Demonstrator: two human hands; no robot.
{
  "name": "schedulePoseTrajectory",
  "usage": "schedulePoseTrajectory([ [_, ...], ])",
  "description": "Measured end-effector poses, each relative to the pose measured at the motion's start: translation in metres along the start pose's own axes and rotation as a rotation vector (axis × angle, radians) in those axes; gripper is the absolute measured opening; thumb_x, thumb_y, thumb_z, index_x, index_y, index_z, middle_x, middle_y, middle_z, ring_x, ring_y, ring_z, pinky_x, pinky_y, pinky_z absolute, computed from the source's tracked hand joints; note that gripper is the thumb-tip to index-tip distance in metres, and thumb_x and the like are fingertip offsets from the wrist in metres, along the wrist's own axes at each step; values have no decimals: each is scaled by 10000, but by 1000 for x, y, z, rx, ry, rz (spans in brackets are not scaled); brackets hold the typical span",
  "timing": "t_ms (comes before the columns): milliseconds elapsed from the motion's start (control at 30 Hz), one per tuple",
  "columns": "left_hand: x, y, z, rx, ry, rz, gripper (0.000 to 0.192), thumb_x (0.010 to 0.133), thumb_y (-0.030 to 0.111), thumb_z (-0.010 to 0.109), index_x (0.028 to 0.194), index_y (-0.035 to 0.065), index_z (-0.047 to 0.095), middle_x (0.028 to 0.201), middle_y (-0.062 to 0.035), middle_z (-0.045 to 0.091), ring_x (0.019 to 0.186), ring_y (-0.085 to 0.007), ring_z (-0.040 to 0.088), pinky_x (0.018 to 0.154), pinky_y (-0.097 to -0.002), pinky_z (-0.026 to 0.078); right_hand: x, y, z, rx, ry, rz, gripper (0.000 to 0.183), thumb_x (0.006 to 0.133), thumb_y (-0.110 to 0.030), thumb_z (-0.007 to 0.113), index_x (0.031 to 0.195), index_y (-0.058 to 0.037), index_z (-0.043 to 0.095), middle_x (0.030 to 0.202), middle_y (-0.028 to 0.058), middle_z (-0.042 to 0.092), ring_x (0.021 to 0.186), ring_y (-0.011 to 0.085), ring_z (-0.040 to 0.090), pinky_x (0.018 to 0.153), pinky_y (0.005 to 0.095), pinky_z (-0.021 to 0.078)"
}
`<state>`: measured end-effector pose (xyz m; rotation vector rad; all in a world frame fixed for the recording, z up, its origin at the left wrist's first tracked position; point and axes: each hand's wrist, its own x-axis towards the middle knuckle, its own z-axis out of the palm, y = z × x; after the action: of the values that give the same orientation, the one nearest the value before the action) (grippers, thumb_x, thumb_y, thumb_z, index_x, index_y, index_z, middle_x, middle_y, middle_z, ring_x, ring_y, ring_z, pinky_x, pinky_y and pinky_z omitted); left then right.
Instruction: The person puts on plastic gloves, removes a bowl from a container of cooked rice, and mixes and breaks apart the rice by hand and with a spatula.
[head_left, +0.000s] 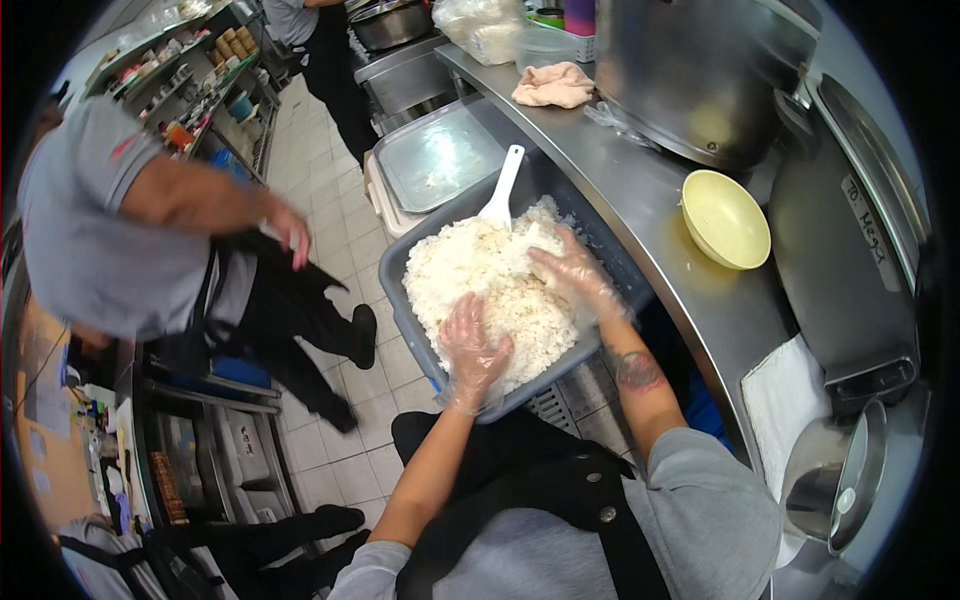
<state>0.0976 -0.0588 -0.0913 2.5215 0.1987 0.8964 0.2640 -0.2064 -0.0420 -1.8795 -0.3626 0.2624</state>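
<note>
A grey plastic tub (433, 367) holds a large heap of cooked white rice (457, 259). Both my hands wear clear plastic gloves. My left hand (472, 346) lies on the near left part of the rice, its fingers apart and no clump visible in it. On the right side of the heap, my right hand (574, 268) touches the rice with its fingers spread; whether rice is under its palm cannot be told. Between and beyond the hands, a white rice paddle (502, 187) stands in the rice, handle up.
A steel counter (667, 277) runs along the right, bearing a yellow bowl (726, 219), a large steel pot (697, 75) and a pink cloth (553, 85). Beyond the tub lies a metal tray (442, 161). A co-worker (150, 217) stands close on the left; others are farther off.
</note>
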Motion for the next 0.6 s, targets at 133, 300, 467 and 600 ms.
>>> schedulePoseTrajectory([
  [133,-1,-1,8,80,9,58,796,660,277,674,1378,122,367,1408,-189,359,1297,-347,342,1029,-523,239,58,56,1,12,-228,113,1077,656,-482,793,1388,93,252,1341,244,439,1255,313,421,1032,339,348],
  [300,0,-7,18,45,-102,256,827,722,281,669,1426,77,287,1465,-207,269,1375,-374,229,1112,-519,186,78,73,0,145,-330,168,1129,645,-460,809,1435,42,177,1376,248,390,1274,305,394,1048,362,330],
  [467,32,6,14,-121,-250,84,973,684,368,741,1415,-31,239,1468,-254,237,1376,-393,213,1129,-421,207,57,51,5,420,-498,168,947,738,-221,781,1444,-1,189,1327,170,441,1225,225,420,1027,337,348],
  [600,63,10,21,-153,-270,13,1149,595,415,818,1415,-72,178,1436,-278,278,1365,-377,247,1124,-408,217,33,28,12,484,-451,112,952,716,-163,793,1443,-12,198,1302,138,460,1196,200,438,1022,307,343],
])
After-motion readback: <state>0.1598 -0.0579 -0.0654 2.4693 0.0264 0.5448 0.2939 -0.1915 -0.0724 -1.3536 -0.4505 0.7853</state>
